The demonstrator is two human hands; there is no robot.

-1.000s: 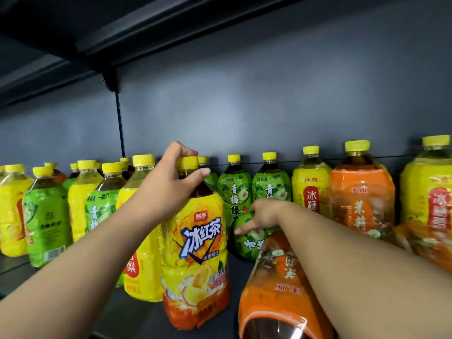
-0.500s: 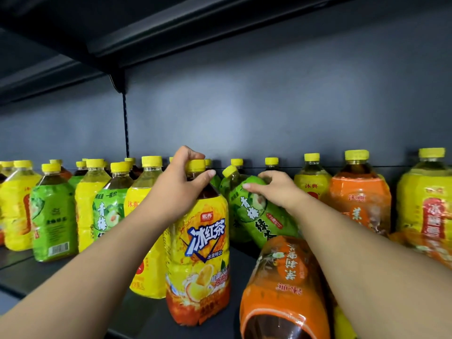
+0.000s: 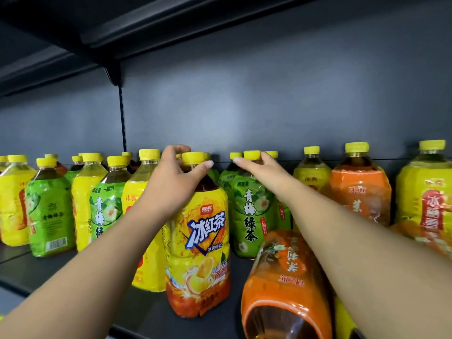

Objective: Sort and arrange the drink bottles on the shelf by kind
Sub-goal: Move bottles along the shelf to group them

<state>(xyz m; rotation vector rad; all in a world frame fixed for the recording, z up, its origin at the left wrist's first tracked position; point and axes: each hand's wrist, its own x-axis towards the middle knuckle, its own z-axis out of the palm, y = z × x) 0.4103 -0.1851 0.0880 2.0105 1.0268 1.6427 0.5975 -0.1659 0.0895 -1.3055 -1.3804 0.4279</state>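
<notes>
My left hand (image 3: 171, 182) grips the neck and shoulder of an upright iced black tea bottle (image 3: 199, 243) with a yellow-and-red label at the shelf front. My right hand (image 3: 263, 172) holds the neck of a green plum tea bottle (image 3: 249, 216), which stands upright just right of the iced tea. An orange jasmine tea bottle (image 3: 285, 285) lies on its side under my right forearm, base toward me. Several green, yellow and orange bottles stand in rows on both sides.
The dark shelf board (image 3: 73, 270) has bare room at front left. An upper shelf (image 3: 171, 28) hangs overhead with a bracket (image 3: 115, 74). Yellow rock-sugar bottles (image 3: 430, 199) and an orange bottle (image 3: 359, 189) stand at right, another orange bottle lies at far right.
My right hand raised the green plum tea bottle from lying, through a tilt, to upright beside the iced tea. My left hand stayed on the iced tea bottle.
</notes>
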